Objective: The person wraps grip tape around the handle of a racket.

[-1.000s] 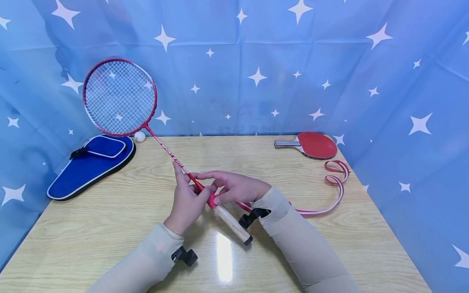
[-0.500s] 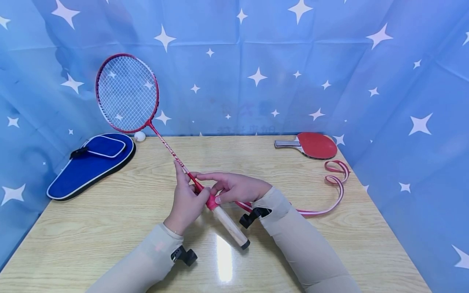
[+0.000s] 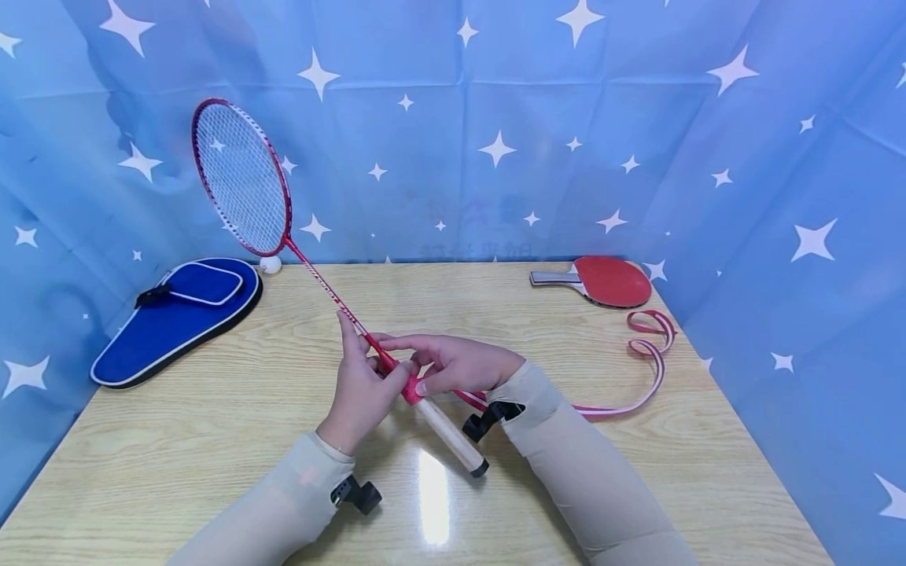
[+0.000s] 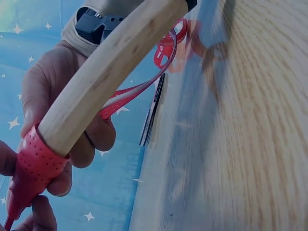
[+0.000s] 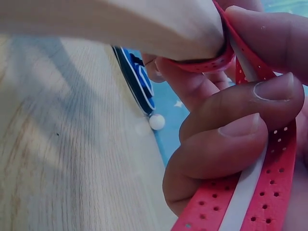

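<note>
A badminton racket [image 3: 317, 277] with a red-and-white frame slants up to the left, its strung head before the backdrop. My left hand [image 3: 359, 397] grips it where the shaft meets the handle. The bare wooden handle [image 4: 113, 72] points down toward me and ends in a black cap. Perforated red grip tape [image 4: 36, 159] covers the top of the handle in a short band. My right hand [image 3: 460, 363] pinches the tape against this band, thumb on it. Its curled fingers also hold the loose tape strip [image 5: 272, 192], which has a pale middle stripe.
The strip's free end [image 3: 626, 408] runs right and curls on the wooden table [image 3: 212, 456]. A red table tennis bat [image 3: 612, 281] lies at the back right. A blue bat case [image 3: 177, 322] and a white ball [image 3: 270, 263] are at the back left.
The racket has turned about its long axis, so its head now looks narrower. The handle end swung slightly left, then back right. Both hands stay in nearly the same place.
</note>
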`<state>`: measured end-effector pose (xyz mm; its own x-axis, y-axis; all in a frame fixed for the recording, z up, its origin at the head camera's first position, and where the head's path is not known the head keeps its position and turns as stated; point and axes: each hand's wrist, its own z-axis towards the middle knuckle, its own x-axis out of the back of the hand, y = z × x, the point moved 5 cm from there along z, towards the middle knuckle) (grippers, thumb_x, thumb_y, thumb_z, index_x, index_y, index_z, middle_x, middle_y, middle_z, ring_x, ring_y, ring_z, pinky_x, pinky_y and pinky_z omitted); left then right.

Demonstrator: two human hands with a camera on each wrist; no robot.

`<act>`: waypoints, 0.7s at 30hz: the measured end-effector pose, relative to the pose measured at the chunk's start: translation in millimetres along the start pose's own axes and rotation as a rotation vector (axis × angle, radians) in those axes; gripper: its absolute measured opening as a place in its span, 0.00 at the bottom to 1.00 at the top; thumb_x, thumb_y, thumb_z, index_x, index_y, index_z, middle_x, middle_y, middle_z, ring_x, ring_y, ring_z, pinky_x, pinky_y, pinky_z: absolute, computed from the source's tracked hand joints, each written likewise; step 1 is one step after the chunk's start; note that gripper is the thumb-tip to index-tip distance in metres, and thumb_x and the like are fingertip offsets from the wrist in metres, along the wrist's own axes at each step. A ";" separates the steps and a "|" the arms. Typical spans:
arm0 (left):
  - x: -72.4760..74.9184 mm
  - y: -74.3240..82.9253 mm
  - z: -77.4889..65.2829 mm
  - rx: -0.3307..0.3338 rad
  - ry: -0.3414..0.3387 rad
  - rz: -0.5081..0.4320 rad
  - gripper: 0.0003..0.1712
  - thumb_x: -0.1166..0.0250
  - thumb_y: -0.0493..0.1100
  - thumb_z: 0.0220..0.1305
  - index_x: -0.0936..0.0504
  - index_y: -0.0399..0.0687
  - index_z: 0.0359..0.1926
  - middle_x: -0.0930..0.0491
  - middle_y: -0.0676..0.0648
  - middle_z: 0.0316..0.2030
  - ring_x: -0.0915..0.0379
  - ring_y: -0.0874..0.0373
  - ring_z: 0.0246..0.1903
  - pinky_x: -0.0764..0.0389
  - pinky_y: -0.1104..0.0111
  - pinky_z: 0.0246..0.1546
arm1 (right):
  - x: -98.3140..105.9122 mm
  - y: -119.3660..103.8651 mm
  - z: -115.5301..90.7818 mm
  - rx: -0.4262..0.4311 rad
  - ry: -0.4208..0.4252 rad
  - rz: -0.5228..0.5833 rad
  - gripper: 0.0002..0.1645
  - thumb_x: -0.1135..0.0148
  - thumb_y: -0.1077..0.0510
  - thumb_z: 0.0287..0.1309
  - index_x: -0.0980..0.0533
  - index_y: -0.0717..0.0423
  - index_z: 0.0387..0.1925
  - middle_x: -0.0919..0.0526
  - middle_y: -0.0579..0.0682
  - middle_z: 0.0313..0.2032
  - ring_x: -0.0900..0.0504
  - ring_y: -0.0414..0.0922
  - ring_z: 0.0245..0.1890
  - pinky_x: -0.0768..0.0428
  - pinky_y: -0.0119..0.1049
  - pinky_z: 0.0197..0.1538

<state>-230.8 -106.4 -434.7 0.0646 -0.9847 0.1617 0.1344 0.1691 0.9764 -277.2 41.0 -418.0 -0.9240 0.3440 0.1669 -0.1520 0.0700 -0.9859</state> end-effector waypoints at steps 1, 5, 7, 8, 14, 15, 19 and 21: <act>-0.1 0.2 0.2 -0.001 0.002 0.000 0.76 0.26 0.39 0.63 0.83 0.67 0.82 0.35 0.37 0.75 0.19 0.53 0.30 0.16 0.69 0.29 | 0.2 -0.1 -0.1 -0.001 0.005 -0.001 0.50 0.33 0.69 0.67 0.44 0.49 0.84 0.39 0.51 0.81 0.21 0.48 0.64 0.16 0.45 0.60; -1.1 1.0 0.1 -0.006 -0.003 -0.002 0.76 0.25 0.40 0.64 0.82 0.70 0.82 0.40 0.35 0.78 0.18 0.53 0.30 0.15 0.69 0.30 | 1.7 0.6 -1.0 -0.022 0.027 -0.022 0.50 0.32 0.69 0.66 0.43 0.49 0.83 0.32 0.53 0.75 0.19 0.49 0.59 0.15 0.43 0.58; -1.1 0.8 0.1 -0.003 -0.003 -0.002 0.75 0.26 0.39 0.64 0.81 0.70 0.82 0.44 0.34 0.80 0.17 0.53 0.31 0.14 0.68 0.31 | 2.4 1.3 -1.5 -0.037 0.038 -0.027 0.50 0.33 0.69 0.66 0.44 0.49 0.83 0.27 0.57 0.70 0.18 0.51 0.57 0.16 0.42 0.58; -1.1 0.5 0.1 0.000 -0.003 -0.001 0.75 0.26 0.39 0.64 0.81 0.70 0.82 0.45 0.34 0.80 0.17 0.53 0.31 0.13 0.68 0.32 | 2.5 1.5 -1.6 -0.042 0.040 -0.032 0.50 0.33 0.68 0.66 0.44 0.48 0.83 0.27 0.57 0.69 0.18 0.52 0.57 0.16 0.42 0.59; -0.3 -0.1 -0.1 0.008 0.002 0.019 0.74 0.26 0.39 0.64 0.79 0.69 0.83 0.41 0.36 0.78 0.17 0.53 0.31 0.13 0.68 0.32 | 2.0 1.4 -1.2 -0.034 0.037 -0.031 0.51 0.33 0.68 0.67 0.45 0.47 0.84 0.28 0.56 0.71 0.19 0.48 0.58 0.16 0.43 0.59; -0.2 0.0 -0.3 0.005 0.003 0.023 0.74 0.26 0.39 0.64 0.78 0.69 0.83 0.40 0.37 0.77 0.17 0.53 0.31 0.13 0.68 0.32 | 2.0 1.5 -0.9 -0.030 0.035 -0.029 0.51 0.33 0.68 0.67 0.45 0.48 0.84 0.30 0.56 0.72 0.19 0.48 0.58 0.16 0.43 0.59; 0.2 0.5 -0.6 -0.003 0.007 0.022 0.74 0.26 0.39 0.64 0.77 0.70 0.84 0.39 0.41 0.76 0.17 0.52 0.31 0.13 0.68 0.32 | 1.8 1.5 -0.3 -0.022 0.024 -0.015 0.51 0.34 0.68 0.67 0.46 0.47 0.84 0.31 0.55 0.74 0.20 0.48 0.61 0.17 0.43 0.60; 0.4 0.6 -0.8 -0.003 0.007 0.022 0.73 0.26 0.38 0.64 0.77 0.70 0.84 0.38 0.41 0.75 0.17 0.52 0.32 0.13 0.67 0.32 | 1.6 1.7 -0.4 -0.020 0.017 0.005 0.50 0.35 0.68 0.68 0.46 0.48 0.84 0.29 0.55 0.73 0.20 0.47 0.62 0.17 0.42 0.61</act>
<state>-229.9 -106.7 -434.2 0.0748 -0.9805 0.1819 0.1359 0.1907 0.9722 -278.9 42.0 -419.4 -0.9187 0.3599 0.1628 -0.1407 0.0869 -0.9862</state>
